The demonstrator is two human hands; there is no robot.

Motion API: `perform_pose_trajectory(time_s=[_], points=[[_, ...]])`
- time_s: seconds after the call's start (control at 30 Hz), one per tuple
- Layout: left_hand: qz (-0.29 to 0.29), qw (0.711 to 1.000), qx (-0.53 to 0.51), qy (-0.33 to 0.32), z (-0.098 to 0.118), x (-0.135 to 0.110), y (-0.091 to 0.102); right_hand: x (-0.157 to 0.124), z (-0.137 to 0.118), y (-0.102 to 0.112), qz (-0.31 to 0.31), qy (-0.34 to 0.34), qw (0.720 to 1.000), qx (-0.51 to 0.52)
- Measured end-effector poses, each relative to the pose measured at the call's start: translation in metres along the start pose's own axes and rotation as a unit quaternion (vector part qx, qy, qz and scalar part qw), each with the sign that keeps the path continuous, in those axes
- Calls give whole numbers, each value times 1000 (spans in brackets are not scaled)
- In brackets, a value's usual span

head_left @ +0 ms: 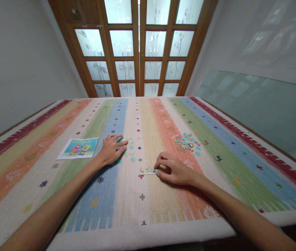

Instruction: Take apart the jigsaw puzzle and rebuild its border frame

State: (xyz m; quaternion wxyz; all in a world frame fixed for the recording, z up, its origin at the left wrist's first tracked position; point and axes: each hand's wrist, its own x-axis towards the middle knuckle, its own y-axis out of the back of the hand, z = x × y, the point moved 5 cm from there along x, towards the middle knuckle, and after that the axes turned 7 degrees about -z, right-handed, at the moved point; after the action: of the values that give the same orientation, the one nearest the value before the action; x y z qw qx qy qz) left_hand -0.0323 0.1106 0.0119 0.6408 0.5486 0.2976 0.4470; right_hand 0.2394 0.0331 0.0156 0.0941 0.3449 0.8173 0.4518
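Loose teal jigsaw pieces (131, 152) lie spread near the middle of the striped cloth. My left hand (110, 150) rests over their left side, fingers stretched out and apart, hiding some of them. Closer to me is a short strip of joined jigsaw pieces (147, 170), with multicoloured print and a straight lower edge. At the strip's right end my right hand (174, 169) is closed, thumb and fingertips pinching a jigsaw piece there; the fingers partly cover it.
A mixed heap of jigsaw pieces (186, 141) lies beyond my right hand. To the left is a printed cartoon picture (79, 148) on paper. The striped tablecloth (137, 209) covers the table, with wood-framed glass doors (139, 59) behind and walls on both sides.
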Motion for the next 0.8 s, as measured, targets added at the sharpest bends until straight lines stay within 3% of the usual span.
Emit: perform_pose_trajectory(time_s=[0.27, 0.63, 0.8], points=[[-2, 1000, -8, 10, 4, -1, -1, 0, 0, 0, 0, -1, 1000, 0], [36, 999, -10, 21, 1, 3, 0, 0, 0, 0, -6, 0, 1000, -7], [66, 996, -21, 61, -2, 11, 1, 0, 1, -1, -4, 4, 1000, -5]])
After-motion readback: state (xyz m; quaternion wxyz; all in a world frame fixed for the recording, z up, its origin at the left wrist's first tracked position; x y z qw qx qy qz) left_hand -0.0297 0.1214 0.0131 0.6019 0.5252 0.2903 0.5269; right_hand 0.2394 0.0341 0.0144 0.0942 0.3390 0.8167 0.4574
